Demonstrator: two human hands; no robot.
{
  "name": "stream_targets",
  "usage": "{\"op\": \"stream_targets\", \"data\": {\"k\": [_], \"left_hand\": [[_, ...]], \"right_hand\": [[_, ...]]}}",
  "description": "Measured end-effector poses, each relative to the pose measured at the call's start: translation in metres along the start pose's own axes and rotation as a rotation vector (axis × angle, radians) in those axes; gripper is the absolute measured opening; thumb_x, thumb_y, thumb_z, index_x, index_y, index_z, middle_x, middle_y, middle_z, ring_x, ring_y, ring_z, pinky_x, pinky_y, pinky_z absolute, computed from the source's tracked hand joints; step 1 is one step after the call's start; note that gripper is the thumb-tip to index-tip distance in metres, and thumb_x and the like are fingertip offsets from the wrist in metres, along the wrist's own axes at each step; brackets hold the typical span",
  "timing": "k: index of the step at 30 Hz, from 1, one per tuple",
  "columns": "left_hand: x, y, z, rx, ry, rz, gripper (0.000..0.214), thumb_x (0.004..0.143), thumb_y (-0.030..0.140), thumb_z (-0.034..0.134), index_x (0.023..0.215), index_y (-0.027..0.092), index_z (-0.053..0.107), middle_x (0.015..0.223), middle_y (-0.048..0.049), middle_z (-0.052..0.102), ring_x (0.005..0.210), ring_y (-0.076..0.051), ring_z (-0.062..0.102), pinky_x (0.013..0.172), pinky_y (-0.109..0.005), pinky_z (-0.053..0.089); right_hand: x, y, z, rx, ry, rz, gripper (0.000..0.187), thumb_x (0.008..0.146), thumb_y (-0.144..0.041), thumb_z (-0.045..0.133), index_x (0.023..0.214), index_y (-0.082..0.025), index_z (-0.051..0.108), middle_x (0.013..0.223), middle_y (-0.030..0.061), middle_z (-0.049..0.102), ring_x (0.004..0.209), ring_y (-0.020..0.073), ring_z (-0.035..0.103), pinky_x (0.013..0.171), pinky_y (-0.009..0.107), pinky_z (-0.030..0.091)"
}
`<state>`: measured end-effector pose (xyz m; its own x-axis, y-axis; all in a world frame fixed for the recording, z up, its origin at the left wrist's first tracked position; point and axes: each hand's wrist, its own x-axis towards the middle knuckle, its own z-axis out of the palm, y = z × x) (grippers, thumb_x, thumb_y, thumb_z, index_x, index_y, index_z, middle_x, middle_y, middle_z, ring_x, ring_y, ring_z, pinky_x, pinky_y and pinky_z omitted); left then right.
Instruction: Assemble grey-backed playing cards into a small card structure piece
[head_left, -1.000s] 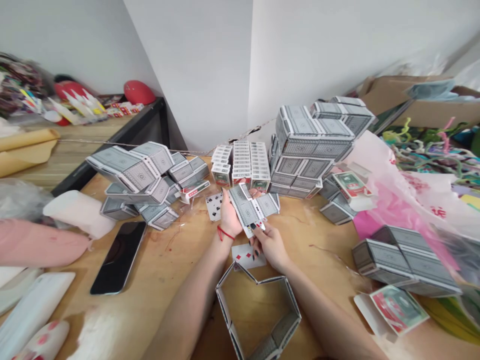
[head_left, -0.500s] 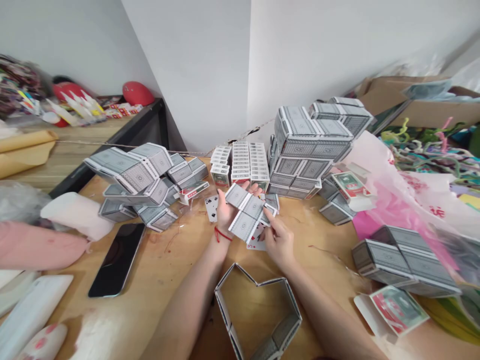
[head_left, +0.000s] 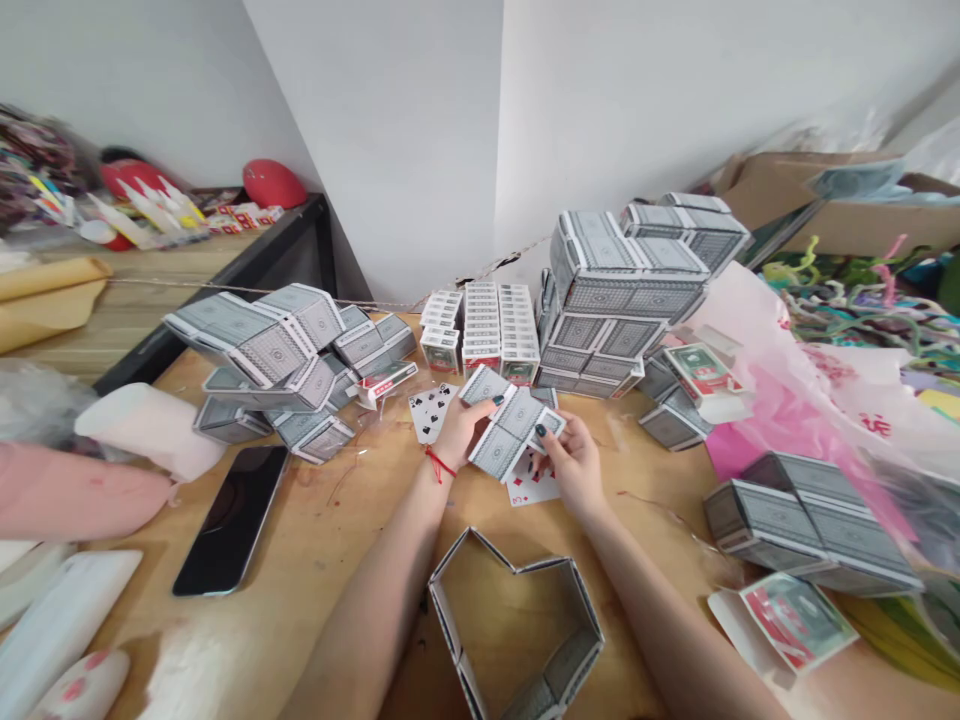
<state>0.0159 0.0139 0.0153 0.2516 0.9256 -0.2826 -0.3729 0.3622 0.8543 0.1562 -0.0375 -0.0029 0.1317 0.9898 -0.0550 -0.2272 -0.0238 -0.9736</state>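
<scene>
Both hands hold a joined piece of folded playing cards (head_left: 513, 420), its grey patterned backs facing up. My left hand (head_left: 459, 432) grips its left side, thumb on top. My right hand (head_left: 571, 455) pinches its right end between thumb and fingers. Beneath the piece, a three of diamonds (head_left: 531, 488) lies face up, partly covered. Beside my left hand is a face-up spade card (head_left: 430, 412). Nearer to me, between my forearms, stands a heart-shaped frame of folded cards (head_left: 589, 655).
Stacked card blocks stand at left (head_left: 277, 350) and right (head_left: 630, 270), with rows of card boxes (head_left: 481, 325) between. A black phone (head_left: 231, 520) lies left. At right are a card block (head_left: 810, 525), an opened card box (head_left: 799, 620) and pink plastic (head_left: 757, 440).
My left hand has turned from lying open under the card piece to gripping it with the thumb on top. My right hand has shifted slightly right, its thumb now on the piece.
</scene>
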Motion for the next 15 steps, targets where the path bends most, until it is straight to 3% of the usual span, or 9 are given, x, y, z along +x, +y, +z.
{"op": "stream_targets", "data": {"k": [3,7,12,15], "left_hand": [[0.005,0.002,-0.013,0.028,-0.008,0.068,0.039,0.058,0.020,0.068,0.095,0.020,0.056,0.078,0.0021,0.062,0.071,-0.015,0.059,0.064,-0.026,0.046],[0.012,0.007,-0.029,0.319,-0.045,0.224,0.023,0.061,0.019,0.065,0.082,0.017,0.059,0.068,0.0039,0.057,0.060,-0.009,0.052,0.056,-0.019,0.039],[0.013,0.008,-0.027,0.475,-0.161,0.185,0.027,0.063,0.018,0.064,0.090,0.015,0.065,0.083,-0.0026,0.064,0.071,-0.012,0.056,0.063,-0.022,0.042],[0.012,0.005,-0.023,0.350,-0.194,0.043,0.028,0.063,0.020,0.066,0.090,0.013,0.066,0.079,-0.0048,0.066,0.070,-0.014,0.059,0.064,-0.024,0.044]], "right_hand": [[0.009,-0.004,-0.014,-0.088,0.005,-0.025,0.032,0.073,-0.039,0.059,0.093,-0.020,0.045,0.049,-0.0077,0.051,0.029,0.0076,0.043,0.029,0.018,0.031],[0.016,-0.006,-0.025,-0.134,-0.035,-0.033,0.027,0.071,-0.037,0.059,0.090,-0.019,0.049,0.052,-0.0077,0.050,0.028,0.0052,0.037,0.027,0.018,0.028],[0.017,-0.002,-0.028,-0.129,-0.051,-0.006,0.024,0.070,-0.033,0.058,0.088,-0.018,0.052,0.051,-0.0067,0.050,0.029,0.0054,0.036,0.027,0.019,0.028],[0.018,-0.001,-0.030,-0.107,-0.039,-0.003,0.022,0.070,-0.031,0.058,0.087,-0.019,0.053,0.052,-0.0061,0.050,0.030,0.0053,0.036,0.027,0.018,0.027]]}}
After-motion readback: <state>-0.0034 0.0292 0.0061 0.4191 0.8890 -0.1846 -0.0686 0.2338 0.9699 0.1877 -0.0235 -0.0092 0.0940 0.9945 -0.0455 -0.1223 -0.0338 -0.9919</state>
